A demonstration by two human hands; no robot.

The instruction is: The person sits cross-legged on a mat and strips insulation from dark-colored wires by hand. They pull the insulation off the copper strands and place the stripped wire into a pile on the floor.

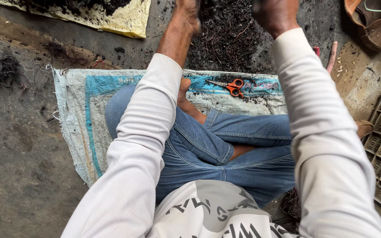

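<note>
Overhead, both hands, left (189, 13) and right (275, 13), above crumbly dark root-tangled soil (230, 39), finger grip cropped, untellable.

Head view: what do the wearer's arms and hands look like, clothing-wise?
Both arms wear long, plain off-white sleeves with ribbed cuffs, pushed partway up the forearms. No gloves, watch or rings visible; the left hand and right hand are bare, cut off by the top edge.
</note>
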